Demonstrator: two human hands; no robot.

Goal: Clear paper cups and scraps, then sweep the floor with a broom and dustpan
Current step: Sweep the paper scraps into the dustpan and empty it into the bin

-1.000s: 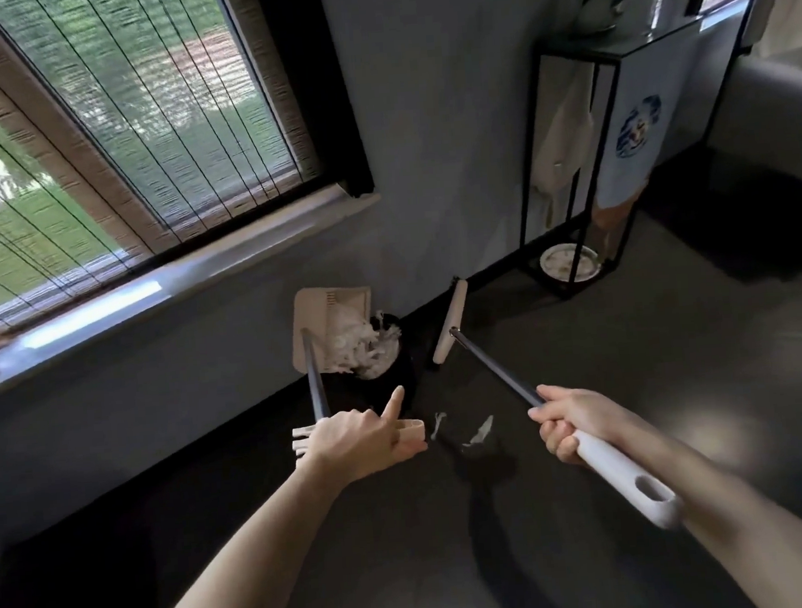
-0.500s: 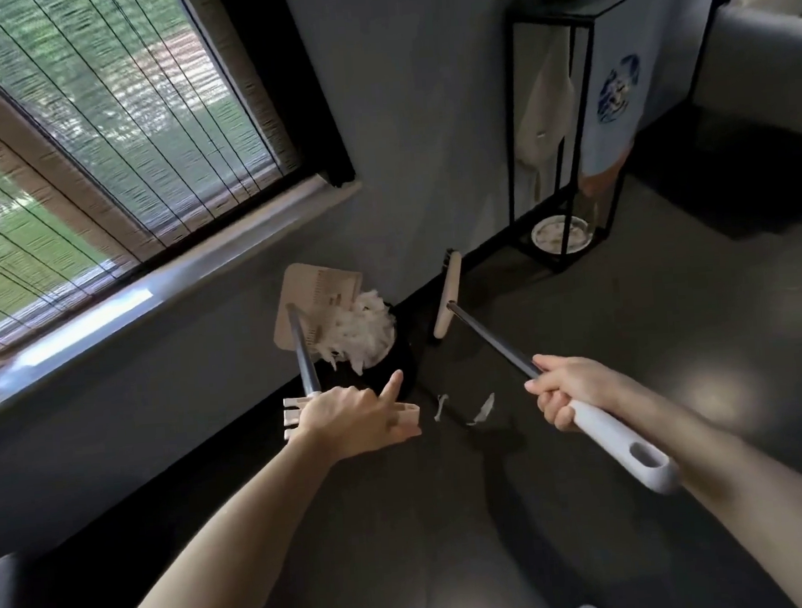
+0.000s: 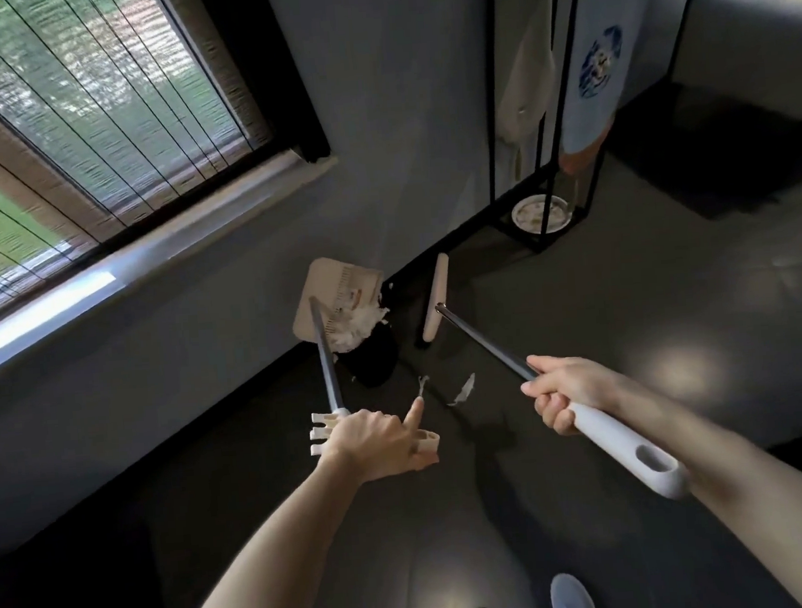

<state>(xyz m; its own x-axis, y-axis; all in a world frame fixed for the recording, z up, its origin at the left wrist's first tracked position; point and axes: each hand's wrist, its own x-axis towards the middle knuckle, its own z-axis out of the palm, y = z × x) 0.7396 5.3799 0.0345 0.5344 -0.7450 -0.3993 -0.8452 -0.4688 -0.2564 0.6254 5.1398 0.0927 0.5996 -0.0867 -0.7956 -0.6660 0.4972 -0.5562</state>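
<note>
My left hand point(image 3: 380, 440) grips the comb-like top of the dustpan handle, index finger pointing out. The beige dustpan point(image 3: 329, 292) is tilted up near the wall over a black bin point(image 3: 374, 358), and white paper scraps point(image 3: 358, 325) spill from its lip onto the bin. My right hand point(image 3: 569, 389) grips the broom's white handle point(image 3: 627, 449); its metal shaft runs down to the beige broom head point(image 3: 436, 296), which stands by the baseboard to the right of the bin. Two small paper scraps point(image 3: 462, 387) lie on the dark floor between the hands.
A window with slatted blinds and a sill point(image 3: 149, 255) fills the left wall. A black metal-frame stand point(image 3: 538, 118) with a white plate point(image 3: 541, 213) at its base stands at right. A grey sofa point(image 3: 751, 42) is far right. My shoes point(image 3: 571, 600) show at the bottom edge.
The dustpan has tipped further over the bin and the paper pile has slid toward it. The view has shifted down and closer; both hands keep their grips.
</note>
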